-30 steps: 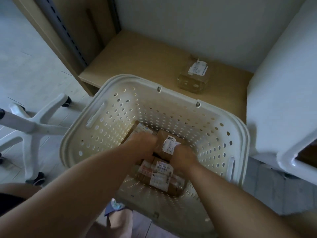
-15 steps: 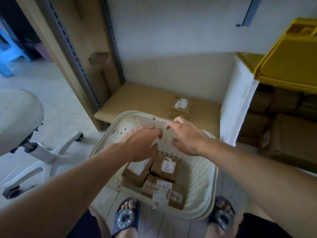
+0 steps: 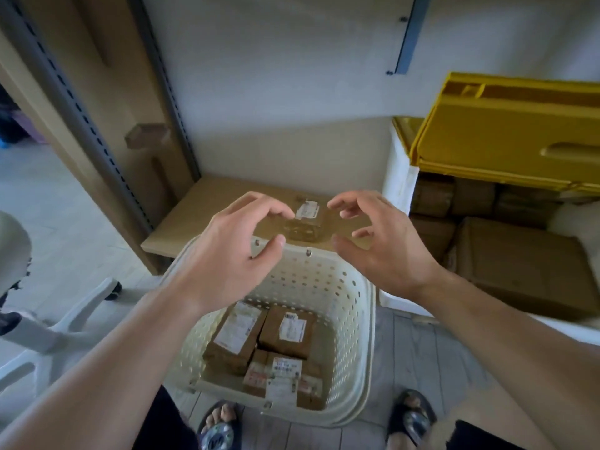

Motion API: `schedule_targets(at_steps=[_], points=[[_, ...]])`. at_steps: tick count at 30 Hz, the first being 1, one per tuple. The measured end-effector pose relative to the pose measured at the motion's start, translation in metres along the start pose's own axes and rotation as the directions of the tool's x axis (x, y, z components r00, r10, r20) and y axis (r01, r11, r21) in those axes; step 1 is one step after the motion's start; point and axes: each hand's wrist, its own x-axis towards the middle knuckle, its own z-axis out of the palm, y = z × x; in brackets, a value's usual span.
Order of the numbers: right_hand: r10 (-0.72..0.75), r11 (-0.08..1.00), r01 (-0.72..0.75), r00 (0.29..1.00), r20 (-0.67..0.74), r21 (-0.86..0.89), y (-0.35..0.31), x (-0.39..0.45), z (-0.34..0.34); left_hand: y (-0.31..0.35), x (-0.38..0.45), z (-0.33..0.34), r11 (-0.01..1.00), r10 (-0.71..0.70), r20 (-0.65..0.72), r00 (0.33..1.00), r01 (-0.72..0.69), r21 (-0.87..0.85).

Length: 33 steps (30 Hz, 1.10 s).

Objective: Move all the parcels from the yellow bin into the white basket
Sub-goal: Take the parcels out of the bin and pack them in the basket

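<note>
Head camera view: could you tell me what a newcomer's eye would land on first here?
Most striking are the two bare hands, the left hand and the right hand, raised empty with loosely curled fingers above the far rim of the white basket. Below them, brown labelled parcels lie on the basket's floor. At upper right, the yellow bin sits above stacked brown boxes.

cream-white perforated plastic basket [image 3: 354, 306] dotted with round holes; brown cardboard parcels [image 3: 285, 332] bearing white printed labels; bright yellow plastic bin [image 3: 506, 134]; pale tan wooden shelf board [image 3: 207, 212].
</note>
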Motion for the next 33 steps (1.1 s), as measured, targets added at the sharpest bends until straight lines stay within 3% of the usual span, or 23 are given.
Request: schedule_targets(at_steps=[8,19,27,30,33], points=[[0.044,0.999,-0.046,0.982,-0.183,-0.006,0.009,-0.029,-0.057,0.058,0.026,0.040,0.973,0.202,0.096,0.975,-0.189,-0.130],[0.202,0.971,-0.230,0.934,-0.294,-0.064,0.048,-0.083,-0.129,0.136,0.046,0.112,0.923,0.275,0.219,0.936,-0.194,-0.331],[0.373,0.907,-0.415,0.872,-0.317,-0.072,0.088,-0.088,-0.156,0.145,0.090,0.154,0.932,0.165,0.272,0.948,-0.059,-0.359],[0.532,0.812,-0.582,0.770,-0.352,-0.047,0.113,-0.078,-0.163,0.142,0.114,0.183,0.945,0.044,0.351,0.935,0.074,-0.317],[0.686,0.673,-0.739,0.628,-0.367,-0.006,0.141,-0.075,-0.170,0.142,0.132,0.215,0.867,-0.173,0.504,0.846,0.374,-0.330]])
